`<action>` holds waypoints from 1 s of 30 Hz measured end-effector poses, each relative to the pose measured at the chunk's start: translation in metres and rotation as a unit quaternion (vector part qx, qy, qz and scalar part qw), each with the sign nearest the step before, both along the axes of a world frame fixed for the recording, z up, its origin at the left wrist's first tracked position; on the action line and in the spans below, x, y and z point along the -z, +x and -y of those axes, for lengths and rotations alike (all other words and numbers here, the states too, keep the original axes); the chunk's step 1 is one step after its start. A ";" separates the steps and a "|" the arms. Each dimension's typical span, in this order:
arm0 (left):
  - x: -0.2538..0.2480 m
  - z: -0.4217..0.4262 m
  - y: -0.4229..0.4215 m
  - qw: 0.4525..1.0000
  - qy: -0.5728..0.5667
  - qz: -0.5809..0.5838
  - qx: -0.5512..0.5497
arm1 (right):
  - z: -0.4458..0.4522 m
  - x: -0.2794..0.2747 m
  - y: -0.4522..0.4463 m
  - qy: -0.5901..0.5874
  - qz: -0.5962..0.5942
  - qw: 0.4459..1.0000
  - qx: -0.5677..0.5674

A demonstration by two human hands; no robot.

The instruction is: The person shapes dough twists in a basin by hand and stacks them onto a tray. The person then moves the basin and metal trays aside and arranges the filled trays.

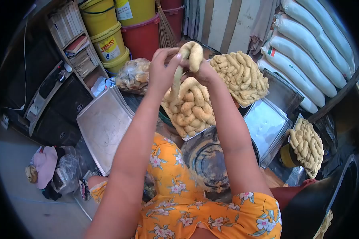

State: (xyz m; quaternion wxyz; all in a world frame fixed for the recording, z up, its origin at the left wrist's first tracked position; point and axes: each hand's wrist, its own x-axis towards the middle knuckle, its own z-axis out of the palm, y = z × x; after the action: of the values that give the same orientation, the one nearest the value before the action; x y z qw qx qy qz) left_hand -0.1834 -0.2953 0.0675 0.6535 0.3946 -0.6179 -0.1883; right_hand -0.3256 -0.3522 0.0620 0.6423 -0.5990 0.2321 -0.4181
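A pale rope of dough (195, 55) is raised in front of me, looped over at the top, with one length hanging down. My left hand (166, 65) pinches it, thumb on top. Close beside, my right hand (206, 73) is closed on the loop's other side, its fingers partly hidden behind the dough. Just below both hands, a heap of twisted dough pieces (193, 104) fills a tray, and the hanging length reaches down in front of it. A second heap of dough twists (239, 75) sits behind my right forearm.
Flat metal trays lie at left (103, 125) and right (266, 115). More dough twists (307, 144) are at far right. A round dark surface (207, 159) lies before my lap. Behind are a bag of bread (133, 75), yellow buckets (107, 47), a red bucket (141, 40) and stacked sacks (307, 49).
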 end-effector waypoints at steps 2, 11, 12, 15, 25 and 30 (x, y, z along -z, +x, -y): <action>0.046 0.008 0.005 0.993 0.003 0.072 -0.089 | 0.027 0.003 -0.001 0.024 0.050 0.997 0.048; 0.163 -0.004 -0.012 0.943 0.141 0.275 -0.124 | 0.123 0.039 -0.009 -0.227 -0.519 0.811 0.148; 0.159 -0.009 -0.018 0.939 0.157 0.287 -0.103 | 0.123 0.058 -0.012 -0.199 -0.570 0.786 0.132; 0.157 -0.017 -0.029 0.925 0.154 0.334 -0.096 | 0.125 0.099 -0.016 -0.179 -0.570 0.774 0.211; 0.178 -0.052 -0.057 0.930 0.168 0.307 -0.110 | 0.040 0.136 -0.002 -0.332 -0.484 0.719 0.372; 0.181 -0.080 -0.059 0.899 0.228 0.356 -0.112 | -0.035 0.143 0.004 -0.368 -0.360 0.749 0.416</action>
State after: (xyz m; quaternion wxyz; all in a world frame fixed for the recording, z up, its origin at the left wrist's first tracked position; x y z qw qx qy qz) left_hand -0.2427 -0.2148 -0.1136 0.2987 0.6397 -0.7016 -0.0965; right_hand -0.3219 -0.3172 -0.0809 0.0031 -0.7396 0.5003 -0.4502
